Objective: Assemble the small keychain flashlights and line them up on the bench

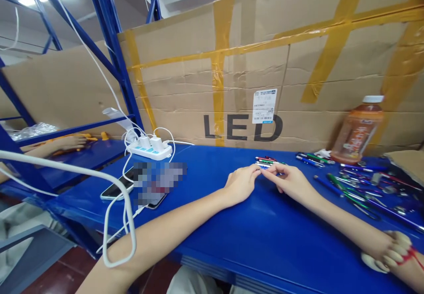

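My left hand (241,182) and my right hand (289,180) meet fingertip to fingertip over the blue table (232,223). Both pinch one thin pen (265,167) between them, close to the tabletop. Just behind the fingers lies a small row of finished pens (269,160) in red, green and silver. To the right of my right hand a loose spread of pens and pen parts (361,186) covers the table. A beaded bracelet with a red cord (394,252) sits on my right forearm.
A white power strip (150,149) with chargers and cables, and two phones (132,183), lie at the left. An orange drink bottle (357,130) stands back right against a taped cardboard wall marked LED (243,127). Another person's hand (68,142) rests on the neighbouring bench.
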The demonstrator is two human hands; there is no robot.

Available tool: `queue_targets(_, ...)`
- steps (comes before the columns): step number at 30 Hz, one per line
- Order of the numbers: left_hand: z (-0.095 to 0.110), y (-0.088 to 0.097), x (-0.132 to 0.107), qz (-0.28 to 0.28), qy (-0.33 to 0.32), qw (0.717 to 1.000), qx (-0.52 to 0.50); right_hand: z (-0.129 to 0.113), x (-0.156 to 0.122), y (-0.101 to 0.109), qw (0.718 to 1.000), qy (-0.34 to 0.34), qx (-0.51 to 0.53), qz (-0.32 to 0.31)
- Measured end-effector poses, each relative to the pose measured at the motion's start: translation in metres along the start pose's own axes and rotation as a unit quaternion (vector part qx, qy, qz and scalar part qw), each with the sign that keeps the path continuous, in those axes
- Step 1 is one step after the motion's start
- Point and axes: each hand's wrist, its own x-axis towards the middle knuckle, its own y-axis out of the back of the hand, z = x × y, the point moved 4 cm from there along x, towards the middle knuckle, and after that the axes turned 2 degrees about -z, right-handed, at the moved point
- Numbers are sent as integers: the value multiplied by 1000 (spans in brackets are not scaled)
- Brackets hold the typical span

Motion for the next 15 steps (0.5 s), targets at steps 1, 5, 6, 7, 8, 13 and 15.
queue_targets(1,0,0,0,1,0,1000,2,0,0,0,1000,-1,-6,0)
queue_targets(5,0,-1,-1,8,5,1000,11,2,0,0,1000,-4,-20,-8)
queue_targets(6,-1,-1,-1,8,6,1000,14,3,1,-1,1000,-3,-21,-9)
queue_targets(7,-1,-1,0,7,7,1000,15,3,1,-1,1000,-1,-20,-9)
queue_targets(8,-2,-1,0,6,8,1000,17,4,2,-2,1000,3,-18,-9)
queue_targets(13,-5,-1,1,-11,8,1000,5,3,1,-3,997,20,-67,-24)
queue_targets(15,-6,-2,3,-22,8,1000,-7,-1,-1,0,991,39,-128,-25)
